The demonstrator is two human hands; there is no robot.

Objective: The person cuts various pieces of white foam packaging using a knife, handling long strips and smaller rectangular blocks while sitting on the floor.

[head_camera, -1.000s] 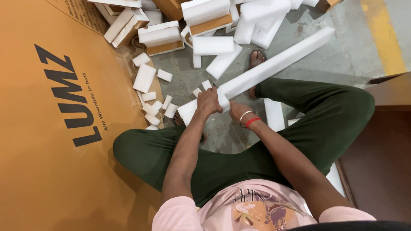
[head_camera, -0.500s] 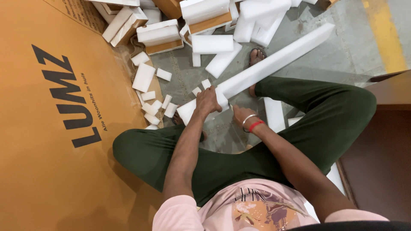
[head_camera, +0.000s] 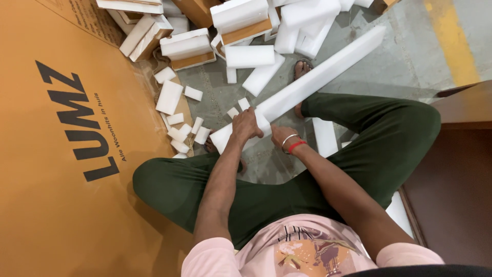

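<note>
1. Long white foam bar [head_camera: 312,84] lies diagonal across my lap area: near end low-left by my knee, far end up-right out over the concrete floor [head_camera: 410,56]. Long axis runs from near-left to far-right, away from me.
2. My left hand [head_camera: 247,125] is wrapped over the bar close to its near end, fingers curled round the top face, closed firmly on it. A short stub of bar sticks out past the hand toward the lower left.
3. My right hand [head_camera: 281,137] sits just beside the left, on the near side of the bar and partly tucked under it. Fingers are hidden by the bar, so I can't tell how it grips, only that it's against the foam. Metal bangle and red band [head_camera: 295,146] on that wrist.
4. Both hands are bunched at the near end; most of the bar's length hangs unsupported beyond them, passing over my right leg [head_camera: 379,133] and close by my sandalled foot [head_camera: 302,69].
5. Arm pose: both forearms reach forward and converge, left nearly straight, right angled in from the right side. I'm seated on the floor, knees spread.
6. Around: small cut foam blocks [head_camera: 177,123] scattered left of the hands, bigger foam pieces and cardboard-backed ones [head_camera: 241,20] piled ahead, large orange cardboard sheet [head_camera: 61,195] on my left.
</note>
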